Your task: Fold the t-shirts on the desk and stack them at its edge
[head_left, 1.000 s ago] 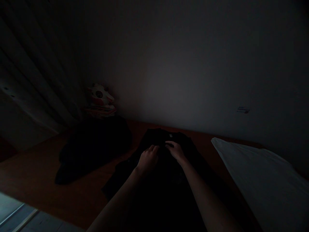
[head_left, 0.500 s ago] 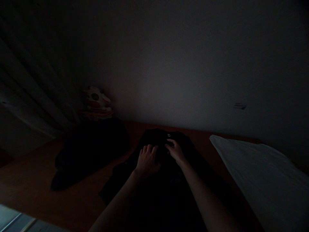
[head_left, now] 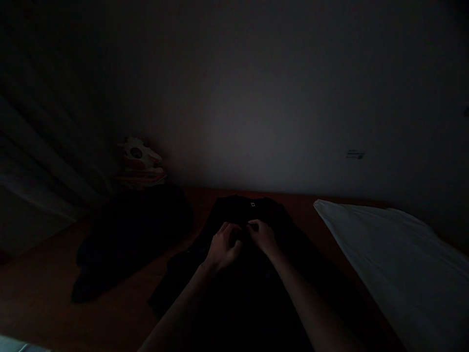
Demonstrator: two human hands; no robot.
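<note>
Both hands' fingers [head_left: 234, 234] pinch the black garment [head_left: 256, 274] beneath them.

Two bare arms are seen coming up from the bottom of the very dark picture. No sleeves are worn on the parts that show; the forearms are uncovered right down to the wrists. The left hand [head_left: 224, 246] and the right hand [head_left: 261, 235] are bare too. No rings, watch or bands can be made out, but much is hidden by the dim light.
</note>
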